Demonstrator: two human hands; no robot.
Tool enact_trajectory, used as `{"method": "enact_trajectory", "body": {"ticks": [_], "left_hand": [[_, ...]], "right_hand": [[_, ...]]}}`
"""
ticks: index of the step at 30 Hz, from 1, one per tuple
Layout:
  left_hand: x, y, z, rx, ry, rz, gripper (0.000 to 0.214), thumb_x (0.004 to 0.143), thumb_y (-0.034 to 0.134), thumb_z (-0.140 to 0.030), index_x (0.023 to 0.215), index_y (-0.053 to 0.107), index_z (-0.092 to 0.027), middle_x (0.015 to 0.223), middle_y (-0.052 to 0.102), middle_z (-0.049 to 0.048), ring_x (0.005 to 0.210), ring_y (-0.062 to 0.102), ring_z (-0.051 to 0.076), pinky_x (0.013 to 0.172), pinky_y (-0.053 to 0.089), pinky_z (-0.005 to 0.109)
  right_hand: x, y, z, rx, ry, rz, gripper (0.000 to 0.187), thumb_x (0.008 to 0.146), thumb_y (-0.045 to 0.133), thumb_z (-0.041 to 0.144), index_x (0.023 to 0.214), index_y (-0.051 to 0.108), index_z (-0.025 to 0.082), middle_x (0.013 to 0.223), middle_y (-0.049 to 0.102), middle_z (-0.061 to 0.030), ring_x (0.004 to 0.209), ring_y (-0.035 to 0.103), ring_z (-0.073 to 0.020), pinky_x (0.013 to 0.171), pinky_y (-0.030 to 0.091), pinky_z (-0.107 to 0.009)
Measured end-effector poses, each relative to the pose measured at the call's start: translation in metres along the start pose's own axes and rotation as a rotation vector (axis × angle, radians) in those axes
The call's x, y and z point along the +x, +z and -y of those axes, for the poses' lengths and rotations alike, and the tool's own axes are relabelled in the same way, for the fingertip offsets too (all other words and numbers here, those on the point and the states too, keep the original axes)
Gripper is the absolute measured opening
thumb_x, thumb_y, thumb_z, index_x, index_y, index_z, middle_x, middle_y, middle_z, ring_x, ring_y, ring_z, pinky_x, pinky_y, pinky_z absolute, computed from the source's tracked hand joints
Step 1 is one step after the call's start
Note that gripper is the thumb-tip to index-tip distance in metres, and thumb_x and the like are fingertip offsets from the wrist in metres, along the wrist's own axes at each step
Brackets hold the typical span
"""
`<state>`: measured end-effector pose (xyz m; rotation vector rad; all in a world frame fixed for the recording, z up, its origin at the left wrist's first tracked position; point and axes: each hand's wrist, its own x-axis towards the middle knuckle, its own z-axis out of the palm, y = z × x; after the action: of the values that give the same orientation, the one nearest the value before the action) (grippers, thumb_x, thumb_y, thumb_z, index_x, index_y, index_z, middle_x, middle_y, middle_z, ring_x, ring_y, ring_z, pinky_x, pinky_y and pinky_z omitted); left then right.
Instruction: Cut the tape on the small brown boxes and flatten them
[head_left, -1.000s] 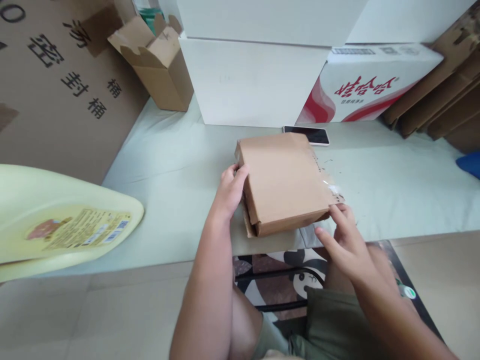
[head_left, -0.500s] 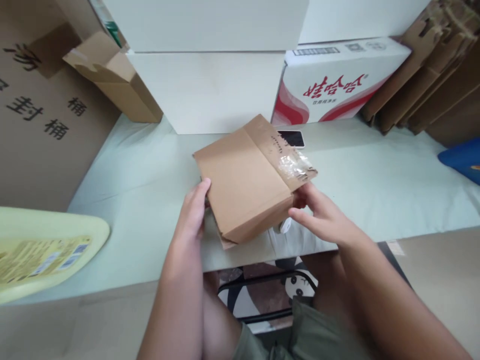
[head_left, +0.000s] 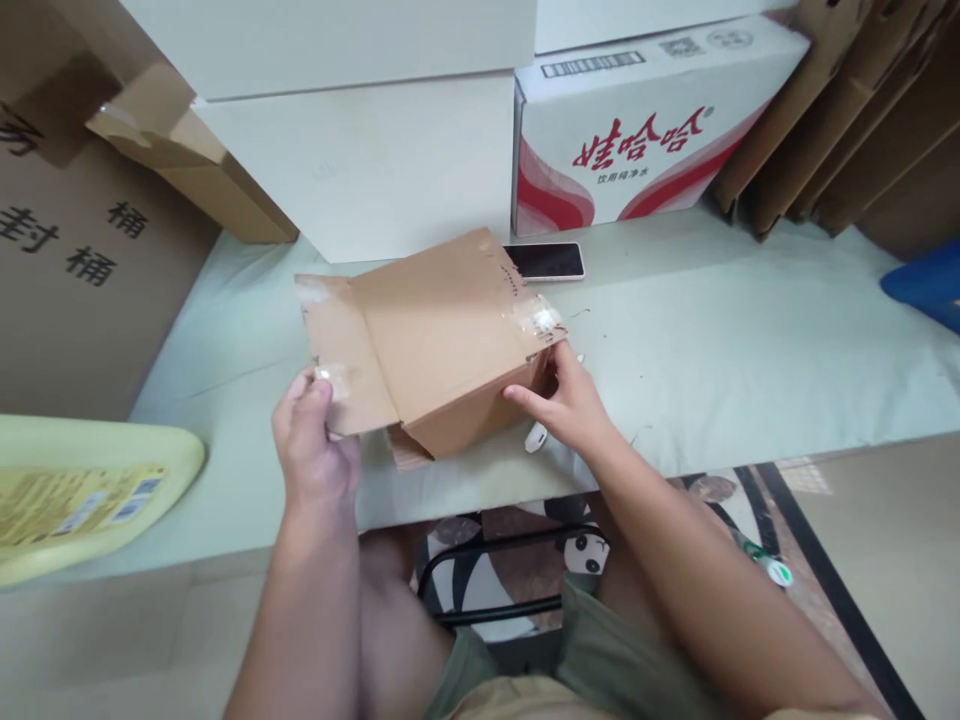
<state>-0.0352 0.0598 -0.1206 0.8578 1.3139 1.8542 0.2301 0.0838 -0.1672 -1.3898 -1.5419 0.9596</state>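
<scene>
Spreading across the view, a pale green cloth (head_left: 720, 350) underlay the arrangement; a printed brown carton (head_left: 150, 330) stood at the left; a white box (head_left: 375, 170) and a smaller red-and-white carton (head_left: 645, 150) stood along the back; a brown cardboard box (head_left: 442, 320) lay near the cloth's front edge; the left hand (head_left: 315, 440) pinched its taped left flap (head_left: 352, 335) between thumb and fingers; the right hand (head_left: 566, 400) grasped its near right corner, fingers partly hidden; a phone (head_left: 553, 262) lay just behind the box; a small white object (head_left: 536, 437) lay partly covered by the right hand.
</scene>
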Motion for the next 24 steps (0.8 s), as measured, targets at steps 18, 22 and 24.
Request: {"method": "enact_trajectory", "body": {"ticks": [18,22,24], "left_hand": [[-0.002,-0.03,0.019,0.432,-0.017,0.003,0.038,0.061,0.089,-0.051,0.078,0.072,-0.021,0.077,0.074,0.0017,0.074,0.07,0.021,0.069,0.06,0.031],[0.005,-0.03,0.014,0.162,-0.151,0.01,0.044,0.07,0.063,-0.065,0.066,0.069,-0.021,0.061,0.066,0.0076,0.081,0.073,0.034,0.066,0.061,0.042],[0.016,-0.033,0.018,0.101,-0.087,-0.038,0.039,0.071,0.058,-0.056,0.069,0.071,-0.019,0.064,0.068,0.0099,0.086,0.074,0.035,0.073,0.063,0.045]], "right_hand": [[-0.007,0.001,0.022,0.326,0.122,-0.167,0.044,0.091,0.059,0.062,0.073,0.056,0.023,0.07,0.059,0.0002,0.067,0.053,-0.016,0.065,0.043,-0.03],[-0.007,0.011,0.027,0.392,0.217,-0.192,0.03,0.086,0.062,0.053,0.083,0.06,0.023,0.074,0.063,0.001,0.074,0.062,-0.0179,0.074,0.049,-0.032],[-0.007,0.013,0.029,0.437,0.215,-0.229,0.025,0.085,0.062,0.048,0.084,0.058,0.024,0.073,0.062,0.0021,0.072,0.062,-0.0178,0.074,0.051,-0.032]]}}
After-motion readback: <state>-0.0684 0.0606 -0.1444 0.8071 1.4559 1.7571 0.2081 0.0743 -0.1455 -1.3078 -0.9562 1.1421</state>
